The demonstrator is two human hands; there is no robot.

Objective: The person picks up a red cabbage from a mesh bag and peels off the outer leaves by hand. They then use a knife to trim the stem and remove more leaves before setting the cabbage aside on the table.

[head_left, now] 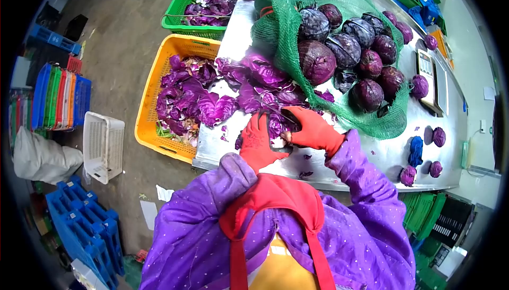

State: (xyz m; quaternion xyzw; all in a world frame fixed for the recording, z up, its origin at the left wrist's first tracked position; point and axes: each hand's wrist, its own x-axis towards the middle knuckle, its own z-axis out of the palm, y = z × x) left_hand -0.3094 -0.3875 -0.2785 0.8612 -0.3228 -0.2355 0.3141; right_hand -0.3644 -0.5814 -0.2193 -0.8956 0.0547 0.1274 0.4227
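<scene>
Mostly, the risk begins with the metal table (384, 169): its top looks smooth, so anything round could roll if nudged by a sleeve or elbow. The green net bag (292, 11) lies across its far part, and a tug on the mesh could loosen the big dark cabbages (317, 63) gathered there. The yellow crate (150, 91) stands against the table's left edge, heaped with torn leaves, and more piled on could slip over its rim to the floor. Between crate and bag, a spread of loose leaves (261, 72) crowds the work spot, and a good piece could get swept up with the waste. Both hands wear red gloves: the left hand (257, 140) curves in a C, thumb spread away from the fingers, while the right hand (314, 130) has bent fingers, and I cannot tell how firmly either one grips. The purple cabbage (275, 125) sits between them, just above the table's near side, partly hidden; a weak hold might let it turn. A thin dark line by the right fingers may be a blade; if so, a slip could nick the glove.
</scene>
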